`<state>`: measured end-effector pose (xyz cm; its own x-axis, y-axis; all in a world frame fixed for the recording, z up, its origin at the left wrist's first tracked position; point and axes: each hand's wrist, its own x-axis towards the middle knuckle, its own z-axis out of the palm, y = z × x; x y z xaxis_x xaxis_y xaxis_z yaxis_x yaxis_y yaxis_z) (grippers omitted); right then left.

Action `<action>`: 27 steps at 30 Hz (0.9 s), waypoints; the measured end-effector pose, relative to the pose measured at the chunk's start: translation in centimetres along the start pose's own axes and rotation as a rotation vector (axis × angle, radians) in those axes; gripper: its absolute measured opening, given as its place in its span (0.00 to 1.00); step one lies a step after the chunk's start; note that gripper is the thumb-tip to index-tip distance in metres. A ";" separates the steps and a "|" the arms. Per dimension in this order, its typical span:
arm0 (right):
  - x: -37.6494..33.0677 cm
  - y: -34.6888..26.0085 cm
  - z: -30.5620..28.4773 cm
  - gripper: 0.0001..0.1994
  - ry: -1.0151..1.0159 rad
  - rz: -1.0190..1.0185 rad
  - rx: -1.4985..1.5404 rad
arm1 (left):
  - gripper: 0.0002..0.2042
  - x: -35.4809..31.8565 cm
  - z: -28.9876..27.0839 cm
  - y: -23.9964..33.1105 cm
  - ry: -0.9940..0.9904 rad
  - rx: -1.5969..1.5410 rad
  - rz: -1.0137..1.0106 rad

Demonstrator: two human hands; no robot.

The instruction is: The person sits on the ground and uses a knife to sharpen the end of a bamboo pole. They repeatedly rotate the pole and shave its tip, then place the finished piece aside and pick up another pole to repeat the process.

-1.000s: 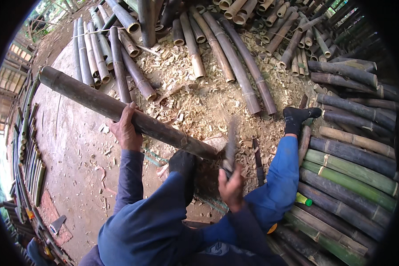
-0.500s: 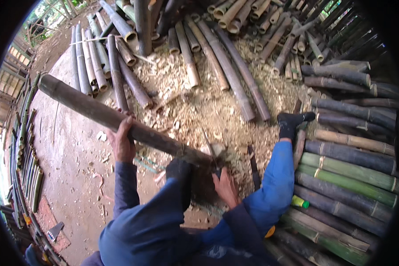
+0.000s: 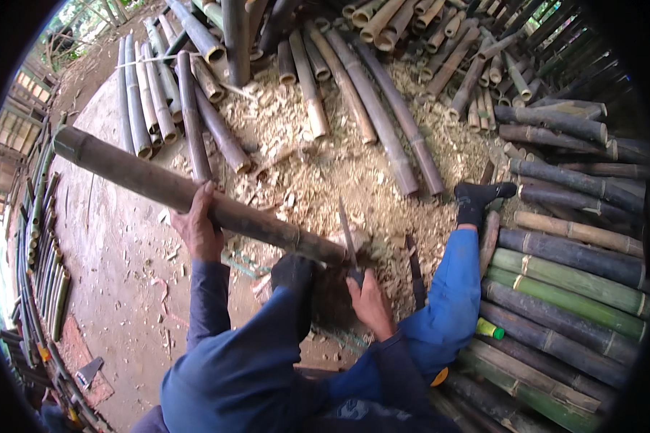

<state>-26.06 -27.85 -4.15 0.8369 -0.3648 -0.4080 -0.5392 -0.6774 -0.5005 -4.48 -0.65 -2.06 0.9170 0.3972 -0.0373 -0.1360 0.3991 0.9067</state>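
A long brown bamboo pole (image 3: 137,164) slants from the upper left down to its right-hand end in front of me. My left hand (image 3: 201,225) is wrapped round the pole's middle from below, thumb on top. In my right hand (image 3: 372,304) I grip a knife (image 3: 347,232) by its dark handle. Its narrow blade points away from me, right beside the pole's near end; whether it touches the bamboo I cannot tell. Under that end is a dark block-like support (image 3: 336,297), partly hidden. My dark-shod left foot (image 3: 294,273) is next to the pole's lower side.
Pale shavings (image 3: 325,169) cover the ground ahead. Several cut bamboo poles (image 3: 383,115) lie beyond them. Stacked green and dark bamboo (image 3: 570,281) fills the right side, close to my outstretched leg. A long dark blade-like tool (image 3: 415,270) lies by my right knee. Thin poles (image 3: 40,238) line the left.
The pole has shifted slightly to the left along its length, with my left hand still round it. The knife blade has swung a little right and stands more upright.
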 end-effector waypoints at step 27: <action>-0.7 -2.1 -1.5 0.18 0.119 -0.177 0.088 | 0.18 -0.5 1.5 2.0 0.026 0.001 0.048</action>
<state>-25.37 -27.15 -1.62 0.9214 -0.3221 -0.2175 -0.3851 -0.6813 -0.6225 -4.63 -1.26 0.39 0.8994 0.4371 -0.0043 -0.1795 0.3782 0.9081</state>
